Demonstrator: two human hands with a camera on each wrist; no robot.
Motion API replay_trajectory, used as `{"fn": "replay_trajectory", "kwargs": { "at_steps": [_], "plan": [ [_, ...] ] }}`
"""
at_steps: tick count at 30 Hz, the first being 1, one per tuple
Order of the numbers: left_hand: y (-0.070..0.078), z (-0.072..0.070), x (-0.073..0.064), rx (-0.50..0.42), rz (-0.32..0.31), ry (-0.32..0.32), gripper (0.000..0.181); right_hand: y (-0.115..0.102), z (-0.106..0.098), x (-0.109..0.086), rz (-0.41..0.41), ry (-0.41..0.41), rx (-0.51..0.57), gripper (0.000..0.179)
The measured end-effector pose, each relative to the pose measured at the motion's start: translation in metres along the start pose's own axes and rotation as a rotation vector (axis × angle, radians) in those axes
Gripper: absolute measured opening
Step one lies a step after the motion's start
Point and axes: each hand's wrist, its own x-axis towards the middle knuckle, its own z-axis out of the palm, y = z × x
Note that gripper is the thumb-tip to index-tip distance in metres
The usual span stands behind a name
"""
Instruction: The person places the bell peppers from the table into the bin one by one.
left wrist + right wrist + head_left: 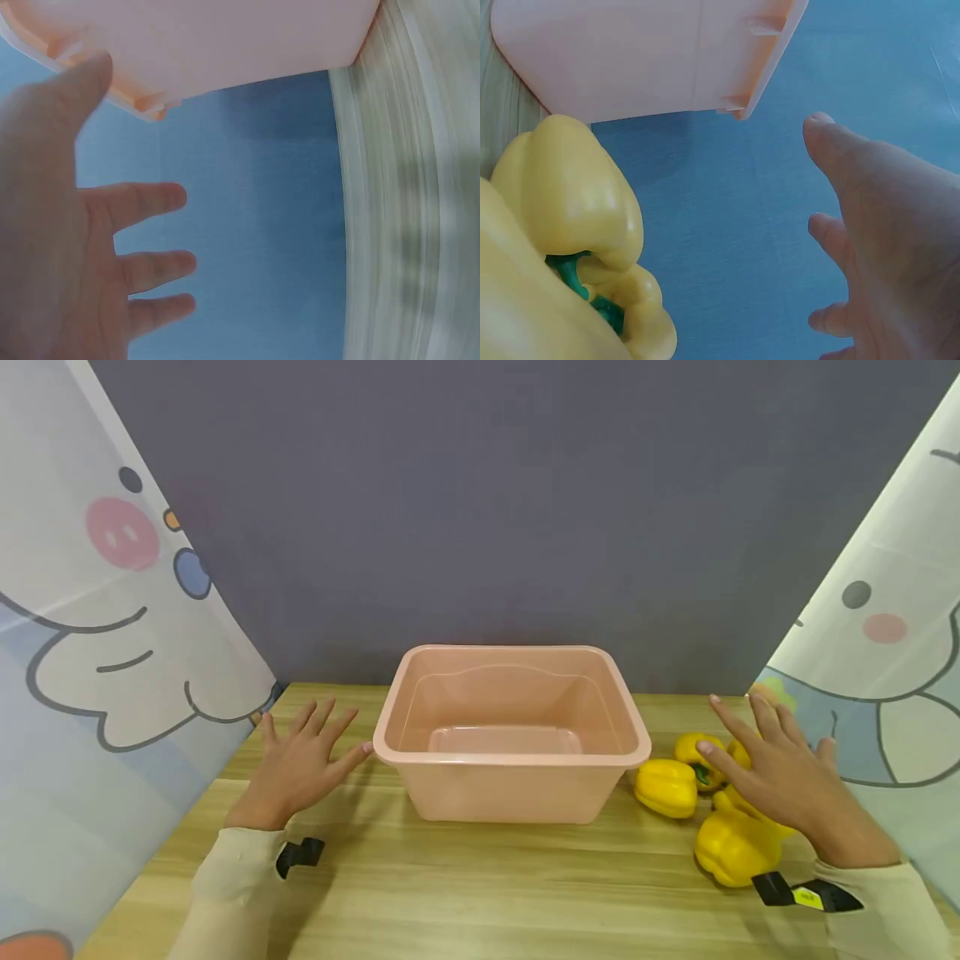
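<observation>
A pink plastic tub [510, 789] stands upright in the middle of the wooden table, with nothing inside. My left hand [296, 768] is spread beside its left end, thumb tip right at the rim in the head view. Over a group of several yellow bell peppers [666, 788] to the right of the tub, my right hand [787, 768] hovers with fingers spread, holding nothing. It partly hides some of them. In the right wrist view, green stems show on two peppers [577, 187], and the right hand [900, 240] is apart from them.
The table [450, 885] has a light wood grain. Behind it rises a dark grey wall [495, 510]. Cartoon-printed curtains [67, 693] close in the left and right sides. Black straps [300, 856] sit on both wrists over light sleeves.
</observation>
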Motion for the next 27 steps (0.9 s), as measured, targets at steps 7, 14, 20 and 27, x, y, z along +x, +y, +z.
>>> {"fn": "replay_trajectory", "kwargs": {
  "at_steps": [7,14,20,27],
  "plan": [
    [0.001,0.004,0.001,-0.057,0.017,0.082,0.061,-0.002,-0.002,0.0,-0.014,0.016,0.022,0.075],
    [0.002,0.005,0.003,-0.098,0.049,0.138,0.054,-0.003,-0.001,0.0,-0.03,0.04,0.0,0.075],
    [0.002,0.008,0.003,-0.118,0.092,0.179,0.05,-0.005,0.0,0.0,-0.041,0.049,0.013,0.073],
    [0.003,0.011,0.004,-0.17,0.112,0.234,0.045,-0.007,-0.001,0.001,-0.058,0.058,0.003,0.071]
  ]
}}
